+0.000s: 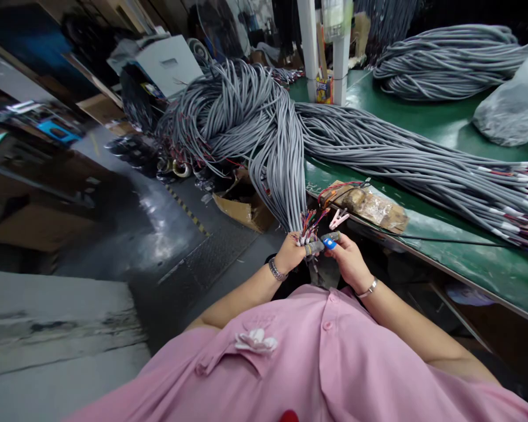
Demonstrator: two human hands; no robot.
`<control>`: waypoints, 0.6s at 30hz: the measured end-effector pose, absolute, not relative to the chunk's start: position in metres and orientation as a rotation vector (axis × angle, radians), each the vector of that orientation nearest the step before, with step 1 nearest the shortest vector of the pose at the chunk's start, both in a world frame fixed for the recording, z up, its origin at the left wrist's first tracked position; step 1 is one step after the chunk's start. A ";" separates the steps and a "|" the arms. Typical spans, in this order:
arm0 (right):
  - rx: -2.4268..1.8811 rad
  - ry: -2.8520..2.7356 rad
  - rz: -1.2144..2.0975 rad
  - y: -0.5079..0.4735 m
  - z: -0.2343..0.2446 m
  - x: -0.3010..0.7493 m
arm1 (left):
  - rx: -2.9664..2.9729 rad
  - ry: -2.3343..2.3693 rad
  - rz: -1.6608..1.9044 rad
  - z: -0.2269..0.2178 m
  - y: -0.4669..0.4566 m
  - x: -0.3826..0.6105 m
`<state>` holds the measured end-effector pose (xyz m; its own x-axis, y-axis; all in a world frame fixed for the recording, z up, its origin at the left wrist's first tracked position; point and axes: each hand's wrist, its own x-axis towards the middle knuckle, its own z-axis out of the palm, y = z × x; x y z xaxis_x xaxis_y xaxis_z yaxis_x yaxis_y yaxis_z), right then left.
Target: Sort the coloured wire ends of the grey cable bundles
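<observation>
My left hand [291,252] is closed round the stripped ends of a bundle of grey cables [286,176]. Thin coloured wires [308,221] fan out above its fingers. Close beside it, my right hand [349,261] has thumb and fingers pinched together at the wire ends. A blue cover [329,243] sits on its thumb, and greyish wraps cover some fingertips. What lies in that pinch is too small to make out. The cables run from my left hand up onto a large coiled heap on the table. A pink clip [338,219] lies just above my right hand.
The green table [440,231] edge runs along my right. On it lie a long row of grey cables [391,146], another coil [449,61], a plastic bag [514,102] and a taped block [369,205]. An open cardboard box [242,208] stands on the floor below.
</observation>
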<state>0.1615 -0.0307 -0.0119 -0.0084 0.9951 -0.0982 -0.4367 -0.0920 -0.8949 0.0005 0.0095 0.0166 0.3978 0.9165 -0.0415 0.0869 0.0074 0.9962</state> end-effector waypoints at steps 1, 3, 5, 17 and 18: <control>-0.954 -0.826 1.431 -0.030 -0.009 0.161 | 1.443 0.973 0.826 0.016 0.010 0.000; -0.955 -0.883 1.411 -0.028 -0.005 0.160 | 1.514 0.975 0.774 0.016 0.010 -0.002; -0.934 -0.962 1.395 -0.027 -0.002 0.160 | 1.590 0.966 0.694 0.017 0.011 -0.005; -0.996 -0.746 1.464 -0.025 -0.007 0.151 | 1.412 0.985 0.893 0.012 0.010 -0.004; -0.977 -0.692 1.504 -0.024 -0.006 0.150 | 1.395 0.985 0.907 0.011 0.010 -0.004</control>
